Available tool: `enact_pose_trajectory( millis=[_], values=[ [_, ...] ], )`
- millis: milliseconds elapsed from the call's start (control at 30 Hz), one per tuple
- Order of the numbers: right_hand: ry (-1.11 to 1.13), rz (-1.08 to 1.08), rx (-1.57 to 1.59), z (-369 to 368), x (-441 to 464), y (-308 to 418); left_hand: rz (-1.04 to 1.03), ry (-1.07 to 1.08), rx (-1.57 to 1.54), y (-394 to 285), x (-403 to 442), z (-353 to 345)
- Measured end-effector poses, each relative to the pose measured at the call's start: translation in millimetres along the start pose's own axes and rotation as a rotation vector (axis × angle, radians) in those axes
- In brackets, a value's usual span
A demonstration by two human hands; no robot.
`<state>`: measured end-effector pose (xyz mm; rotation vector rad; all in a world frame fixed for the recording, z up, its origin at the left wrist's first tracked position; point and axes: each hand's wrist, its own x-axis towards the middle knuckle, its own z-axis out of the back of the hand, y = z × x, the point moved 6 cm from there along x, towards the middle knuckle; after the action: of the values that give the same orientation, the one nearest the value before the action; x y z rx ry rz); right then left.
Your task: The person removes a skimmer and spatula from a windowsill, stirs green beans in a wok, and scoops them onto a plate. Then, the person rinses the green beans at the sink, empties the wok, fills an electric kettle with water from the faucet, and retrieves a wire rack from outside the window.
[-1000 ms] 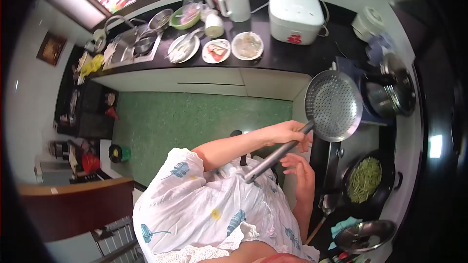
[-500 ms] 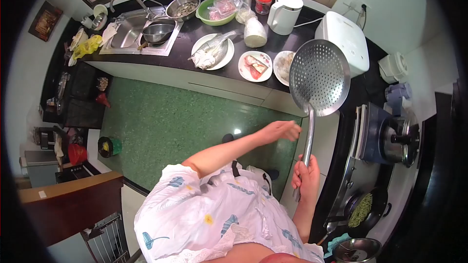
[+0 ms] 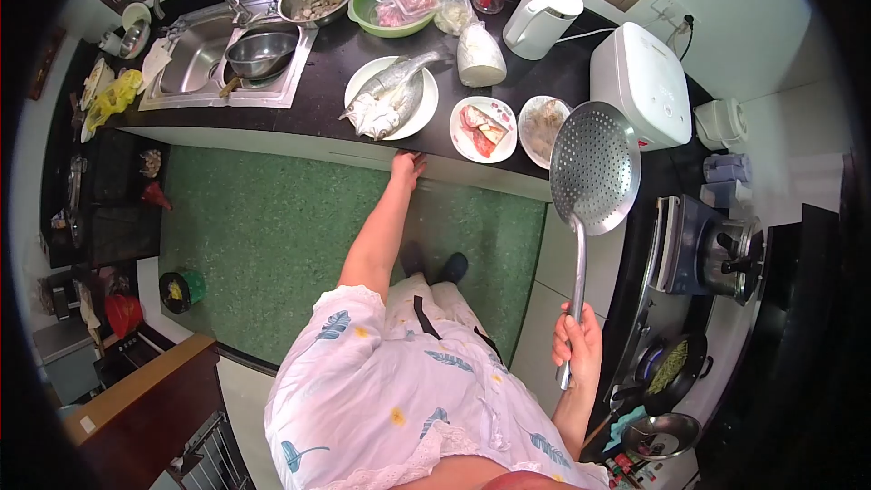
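My right hand (image 3: 578, 345) is wrapped round the long metal handle of a perforated skimmer (image 3: 594, 168), holding it upright over the floor near the counter corner. Its round bowl stands in front of the counter edge. My left hand (image 3: 410, 168) reaches forward to the cabinet below the counter, with fingers curled at the top edge of a drawer front (image 3: 363, 157); the fingertips are partly hidden. Just above that hand, a plate (image 3: 425, 113) holds a whole fish (image 3: 390, 100). Beside it are a plate of reddish pieces (image 3: 483, 129) and a plate of pale food (image 3: 546, 132).
Along the back counter stand a sink (image 3: 190, 68), a green basin (image 3: 363, 9), a white kettle (image 3: 542, 18) and a white rice cooker (image 3: 640, 82). At right, a wok (image 3: 680, 372) with green vegetables and a pot (image 3: 735, 263) sit by the stove. A bin (image 3: 181, 289) stands on the floor.
My left hand has moved from beside the skimmer handle forward and left to the drawer front. The skimmer stays in my right hand, its bowl slightly lower and turned. My view has shifted.
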<state>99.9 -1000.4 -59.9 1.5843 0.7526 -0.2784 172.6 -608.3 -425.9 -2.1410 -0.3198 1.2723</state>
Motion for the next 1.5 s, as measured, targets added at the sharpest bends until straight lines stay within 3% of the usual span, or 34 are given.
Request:
enact_pose_trajectory(
  millis=[100,300,500,700,933,1200,1300,1400,1500],
  values=[
    [0.005,0.001,-0.032,-4,0,4,0.051,-0.02,-0.181,16,29,4],
    [0.05,0.028,-0.085,0,-3,8,-0.062,-0.152,0.037,20,33,7],
    [0.047,0.05,-0.175,21,3,19,-0.118,-0.085,0.04,35,19,30],
    [0.066,0.118,-0.236,39,23,35,0.053,-0.191,0.029,58,-46,68],
    [0.157,0.149,-0.204,49,55,55,0.297,-0.173,-0.053,82,-97,112],
    [0.235,0.132,-0.268,42,84,72,0.244,-0.149,-0.021,97,-149,135],
    [0.268,0.112,-0.263,34,96,74,0.207,-0.17,0.115,92,-167,141],
    [0.279,0.114,-0.264,24,102,74,0.262,-0.021,0.704,73,-166,148],
    [0.276,0.095,-0.259,14,106,71,0.189,0.048,0.789,48,-149,131]
  ],
)
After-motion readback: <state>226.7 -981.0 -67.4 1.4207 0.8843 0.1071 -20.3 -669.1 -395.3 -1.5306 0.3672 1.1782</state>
